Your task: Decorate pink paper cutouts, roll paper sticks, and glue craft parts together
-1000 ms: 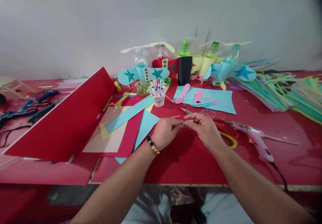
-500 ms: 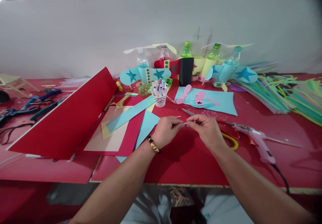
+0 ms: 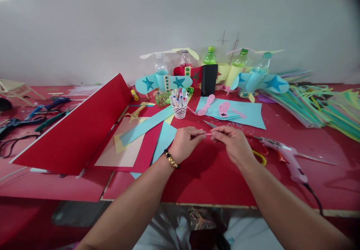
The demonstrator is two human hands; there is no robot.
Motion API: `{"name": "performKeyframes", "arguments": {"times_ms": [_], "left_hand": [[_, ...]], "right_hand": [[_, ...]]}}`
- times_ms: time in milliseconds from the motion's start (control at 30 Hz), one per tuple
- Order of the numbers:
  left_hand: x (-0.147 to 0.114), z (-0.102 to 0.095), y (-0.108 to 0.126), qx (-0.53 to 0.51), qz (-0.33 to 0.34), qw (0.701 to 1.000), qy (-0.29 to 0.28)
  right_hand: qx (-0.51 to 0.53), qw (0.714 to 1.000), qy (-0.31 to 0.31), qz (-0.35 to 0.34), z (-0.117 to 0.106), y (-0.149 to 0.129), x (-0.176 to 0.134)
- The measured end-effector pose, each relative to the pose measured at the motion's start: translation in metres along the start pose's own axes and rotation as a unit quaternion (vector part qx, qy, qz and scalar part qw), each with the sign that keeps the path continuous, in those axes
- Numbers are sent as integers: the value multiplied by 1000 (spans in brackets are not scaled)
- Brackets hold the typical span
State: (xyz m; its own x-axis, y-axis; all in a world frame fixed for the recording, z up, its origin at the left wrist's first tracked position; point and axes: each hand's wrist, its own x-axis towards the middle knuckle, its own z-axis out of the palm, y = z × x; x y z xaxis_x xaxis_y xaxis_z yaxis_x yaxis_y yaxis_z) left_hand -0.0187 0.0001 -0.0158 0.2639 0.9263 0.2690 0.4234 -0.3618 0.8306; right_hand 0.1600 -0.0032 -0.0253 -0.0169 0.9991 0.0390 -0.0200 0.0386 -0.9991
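Note:
Between my two hands runs a small, thin pink strip [image 3: 208, 134], perhaps of paper, mostly hidden by the fingers. My left hand [image 3: 185, 142] pinches its left end, and my right hand [image 3: 233, 142] pinches the other. Both hands hover just above the red tabletop [image 3: 208, 178]. Beyond the fingers shows the blade of a pair of scissors [image 3: 209, 124]; a yellow handle loop sticks out right of my right wrist. Pink cut-out shapes [image 3: 224, 109] lie on a light blue sheet [image 3: 254, 115] farther back.
A pink glue gun [image 3: 289, 158] with a cord lies at right. A cup of markers [image 3: 179, 111] stands behind my hands, coloured sheets [image 3: 118, 158] and a raised red board [image 3: 73, 133] at left. Decorated bottles [image 3: 161, 74] and a black phone-like slab [image 3: 209, 80] line the wall.
My hands have drawn slightly apart, so more of the pink strip shows between the fingertips. The camera view has shifted a little.

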Motion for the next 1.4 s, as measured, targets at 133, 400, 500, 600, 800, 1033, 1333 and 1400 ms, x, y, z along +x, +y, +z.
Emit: {"name": "performKeyframes", "arguments": {"times_ms": [133, 400, 500, 600, 800, 1033, 1333, 1400], "left_hand": [[0, -2, 1, -35, -18, 999, -4], [1, 3, -1, -379, -150, 913, 0], [0, 10, -1, -449, -151, 881, 12], [0, 14, 0, -467, -158, 870, 28], [1, 13, 1, -474, -167, 864, 36], [-1, 18, 0, -487, -137, 862, 33], [1, 16, -2, -499, -145, 854, 23], [1, 16, -1, -496, -158, 854, 13]], "right_hand": [[1, 1000, -18, -8, -1, -1, -1], [89, 996, 13, -7, 0, 1, -1], [117, 993, 12, -3, 3, 3, -1], [114, 993, -1, 1, 7, 2, -3], [70, 997, -36, 6, 6, -3, -9], [40, 999, 6, -33, 19, -4, -22], [-407, 856, 276, -161, -106, -10, -78], [-532, 793, 285, -87, -150, -2, -86]]}}
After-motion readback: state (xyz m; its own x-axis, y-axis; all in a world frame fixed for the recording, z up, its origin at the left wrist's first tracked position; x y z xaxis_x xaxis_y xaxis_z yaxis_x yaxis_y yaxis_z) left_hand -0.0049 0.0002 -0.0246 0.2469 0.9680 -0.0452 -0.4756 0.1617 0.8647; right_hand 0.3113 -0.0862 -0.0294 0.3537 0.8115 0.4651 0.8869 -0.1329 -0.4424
